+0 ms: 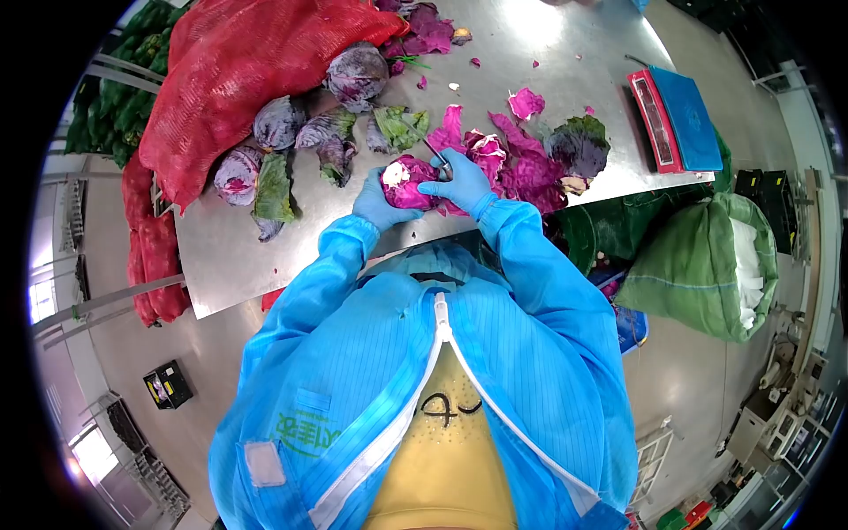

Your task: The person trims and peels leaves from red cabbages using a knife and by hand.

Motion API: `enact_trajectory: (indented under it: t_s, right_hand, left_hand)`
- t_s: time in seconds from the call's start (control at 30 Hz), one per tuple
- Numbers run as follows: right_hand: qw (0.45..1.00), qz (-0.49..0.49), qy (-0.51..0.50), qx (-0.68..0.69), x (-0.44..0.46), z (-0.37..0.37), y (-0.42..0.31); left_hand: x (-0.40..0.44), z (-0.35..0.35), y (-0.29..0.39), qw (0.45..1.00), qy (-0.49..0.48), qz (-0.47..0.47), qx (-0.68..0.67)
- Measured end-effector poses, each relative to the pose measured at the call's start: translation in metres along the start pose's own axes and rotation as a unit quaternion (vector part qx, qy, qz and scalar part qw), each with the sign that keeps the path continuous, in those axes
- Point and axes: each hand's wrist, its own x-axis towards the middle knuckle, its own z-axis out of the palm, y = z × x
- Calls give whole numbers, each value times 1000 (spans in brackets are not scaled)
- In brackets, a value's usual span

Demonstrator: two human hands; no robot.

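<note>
My left hand (374, 201), in a blue glove, is wrapped round the left side of a trimmed red cabbage (407, 184) with its pale cut stem facing up. On the cabbage's right side is my right hand (465, 183), also gloved, closed round the handle of a knife (434, 150). The thin blade points up and to the left, over the table. Right beside this hand lies a heap of purple peeled leaves (530, 172). Several untrimmed red cabbages, one of them (356, 74) near the sack, rest to the left among loose green-purple outer leaves (331, 141).
A large red mesh sack (238, 79) covers the table's left end. On the right part of the steel table (609, 115) are a blue folder (687, 119) and a red-edged box (654, 124). A green woven sack (680, 269) stands on the floor at right.
</note>
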Motion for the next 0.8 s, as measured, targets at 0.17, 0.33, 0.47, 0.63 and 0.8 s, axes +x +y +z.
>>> enact_trajectory:
  t_s: [0.17, 0.33, 0.47, 0.63, 0.8]
  right_hand:
    - [997, -41, -34, -58, 2, -9, 0]
    - [948, -200, 61, -242, -5, 1, 3]
    - [935, -203, 66, -284, -7, 4, 6]
    - [967, -156, 145, -142, -11, 6, 1]
    - [988, 2, 140, 67, -10, 9, -1]
  left_hand:
    - [0, -2, 17, 999, -10, -27, 36]
    - [5, 2, 8, 1000, -10, -22, -13]
    - [3, 4, -7, 1000, -11, 20, 12]
    - [-3, 4, 2, 995, 6, 49, 87]
    - [-2, 1, 8, 999, -1, 9, -40]
